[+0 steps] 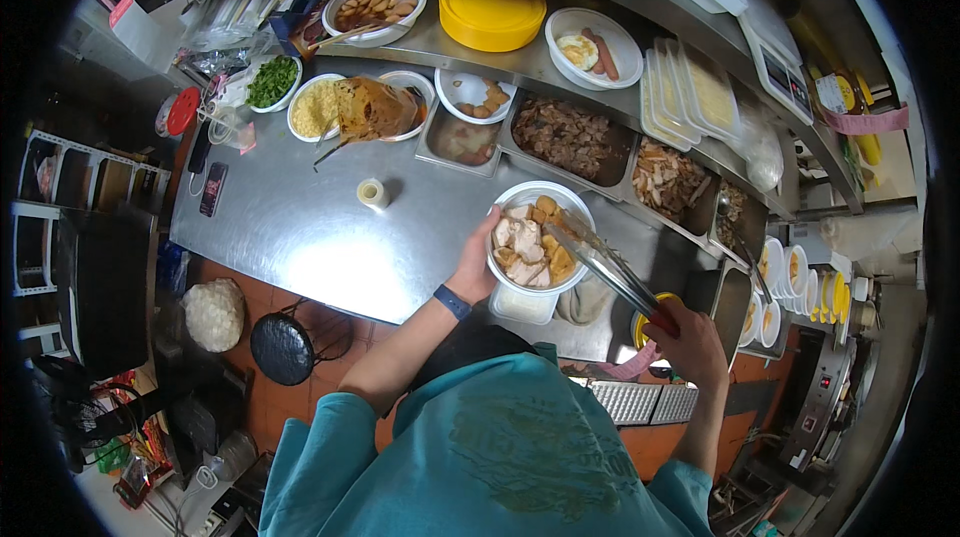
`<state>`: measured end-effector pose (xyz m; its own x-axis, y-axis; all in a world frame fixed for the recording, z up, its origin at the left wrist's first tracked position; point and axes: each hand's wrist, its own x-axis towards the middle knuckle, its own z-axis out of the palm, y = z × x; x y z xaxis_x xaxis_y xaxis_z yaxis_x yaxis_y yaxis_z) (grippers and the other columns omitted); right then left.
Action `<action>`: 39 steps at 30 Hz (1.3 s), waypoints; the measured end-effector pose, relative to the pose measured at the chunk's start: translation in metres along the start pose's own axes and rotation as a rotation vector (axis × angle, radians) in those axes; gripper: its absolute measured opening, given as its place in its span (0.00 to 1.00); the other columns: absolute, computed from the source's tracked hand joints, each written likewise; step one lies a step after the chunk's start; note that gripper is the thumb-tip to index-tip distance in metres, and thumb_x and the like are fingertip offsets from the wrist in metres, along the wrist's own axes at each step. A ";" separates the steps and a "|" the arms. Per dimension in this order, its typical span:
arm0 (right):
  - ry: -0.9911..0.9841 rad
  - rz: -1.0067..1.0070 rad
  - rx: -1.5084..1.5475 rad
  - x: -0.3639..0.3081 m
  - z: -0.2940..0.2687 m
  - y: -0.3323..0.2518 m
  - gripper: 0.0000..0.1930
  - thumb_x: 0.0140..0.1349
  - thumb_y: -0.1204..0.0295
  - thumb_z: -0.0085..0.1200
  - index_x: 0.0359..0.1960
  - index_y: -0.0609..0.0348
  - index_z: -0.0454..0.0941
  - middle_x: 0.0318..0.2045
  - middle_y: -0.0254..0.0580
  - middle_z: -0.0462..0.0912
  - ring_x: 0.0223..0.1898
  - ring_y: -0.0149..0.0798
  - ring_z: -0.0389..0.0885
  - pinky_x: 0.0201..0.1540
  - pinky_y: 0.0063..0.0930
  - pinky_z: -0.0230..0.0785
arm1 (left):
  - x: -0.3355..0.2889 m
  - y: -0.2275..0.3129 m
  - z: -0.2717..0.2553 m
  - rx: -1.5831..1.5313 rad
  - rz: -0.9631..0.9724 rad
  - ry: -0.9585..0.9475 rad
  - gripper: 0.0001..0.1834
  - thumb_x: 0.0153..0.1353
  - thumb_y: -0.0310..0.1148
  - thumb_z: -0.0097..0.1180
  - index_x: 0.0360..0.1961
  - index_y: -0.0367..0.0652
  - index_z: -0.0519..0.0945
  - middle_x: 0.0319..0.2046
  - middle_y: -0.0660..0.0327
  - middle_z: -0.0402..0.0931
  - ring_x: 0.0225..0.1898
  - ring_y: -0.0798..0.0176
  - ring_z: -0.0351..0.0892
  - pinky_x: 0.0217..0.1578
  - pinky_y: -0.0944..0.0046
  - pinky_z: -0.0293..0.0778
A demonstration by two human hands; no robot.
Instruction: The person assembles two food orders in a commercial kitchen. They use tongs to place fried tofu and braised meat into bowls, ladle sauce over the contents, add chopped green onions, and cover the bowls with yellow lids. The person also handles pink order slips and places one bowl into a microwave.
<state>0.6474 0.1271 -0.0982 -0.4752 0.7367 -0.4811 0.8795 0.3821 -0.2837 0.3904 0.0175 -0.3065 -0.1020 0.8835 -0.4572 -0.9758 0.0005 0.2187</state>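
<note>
My left hand (475, 262), a dark band on its wrist, grips the left side of a round white bowl (541, 187) above the steel counter's front edge. Pale chunks of sliced meat (521, 239) lie in the bowl, with golden-brown pieces (562, 263) along its right side. My right hand (690, 339) is closed around the red-handled end of metal tongs (622, 282). The tongs slant up to the left, and their tips reach over the bowl's right part by the brown pieces. I cannot tell whether anything is between the tips.
Steel pans of chopped brown meat (565, 137) and sliced meat (667, 177) line the counter's back right. A small pale roll (373, 195) and a phone (211, 189) lie leftward. A yellow lid (492, 10) is on the shelf. A black stool (281, 348) stands below left.
</note>
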 end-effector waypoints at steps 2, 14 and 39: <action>-0.097 -0.085 -0.034 0.000 0.002 -0.007 0.20 0.63 0.59 0.61 0.50 0.59 0.79 0.38 0.51 0.87 0.40 0.52 0.87 0.45 0.44 0.78 | 0.003 0.000 0.002 0.011 0.006 0.024 0.31 0.75 0.55 0.43 0.65 0.42 0.71 0.61 0.54 0.75 0.61 0.54 0.76 0.65 0.53 0.70; 0.245 -0.180 -0.080 0.091 -0.016 -0.001 0.23 0.61 0.54 0.64 0.46 0.62 0.77 0.33 0.58 0.85 0.39 0.62 0.84 0.43 0.51 0.73 | 0.010 0.006 -0.019 -0.015 0.108 0.084 0.31 0.75 0.54 0.41 0.66 0.40 0.70 0.61 0.52 0.75 0.62 0.52 0.75 0.65 0.51 0.70; -0.083 -0.286 -0.491 0.292 0.030 0.024 0.26 0.70 0.51 0.52 0.30 0.68 0.81 0.25 0.54 0.85 0.32 0.51 0.87 0.38 0.48 0.78 | 0.016 0.015 -0.041 0.024 0.179 0.179 0.32 0.74 0.55 0.43 0.66 0.39 0.69 0.61 0.52 0.75 0.62 0.53 0.76 0.65 0.52 0.71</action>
<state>0.5286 0.3347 -0.2701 -0.6787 0.5274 -0.5111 0.6152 0.7884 -0.0035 0.3665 0.0128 -0.3461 -0.3076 0.7734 -0.5544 -0.9343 -0.1352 0.3298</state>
